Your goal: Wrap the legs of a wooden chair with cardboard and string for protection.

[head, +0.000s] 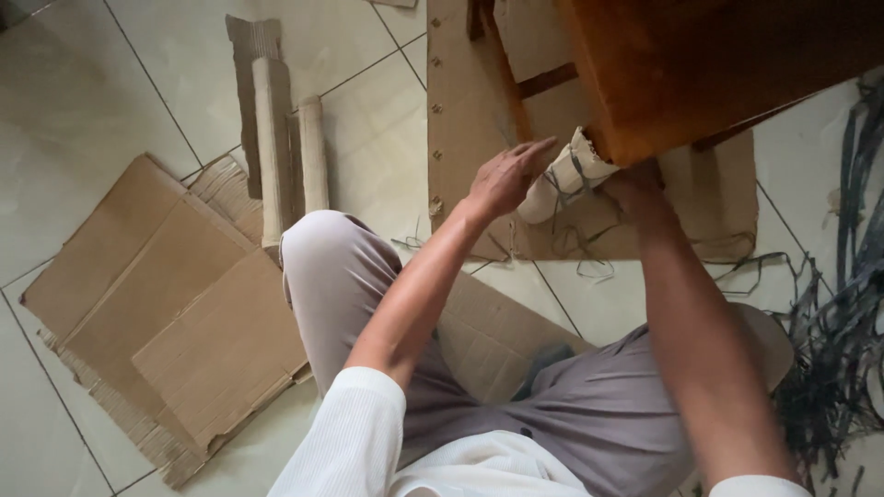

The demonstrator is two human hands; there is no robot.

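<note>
Fingers (529,152) of left hand (502,179) lie open against wrapped furniture leg (564,179); right hand (635,184) unclear.

hands: two, a left hand (502,179) and a right hand (635,184), both of one person
wrapped furniture legs: one, a wrapped leg (562,179) bound in pale cardboard with dark strap, touched by both hands
wooden furniture: one wooden piece (700,64), standing on cardboard
rolled cardboard tubes: two, a longer roll (273,147) and a shorter roll (313,152), side by side
flat cardboard sheets: at least three, a large sheet (147,304) at the left, a sheet under the furniture (465,120), and a sheet under the legs (488,331)
strap piles: one tangle of dark straps (843,313) at the right
</note>
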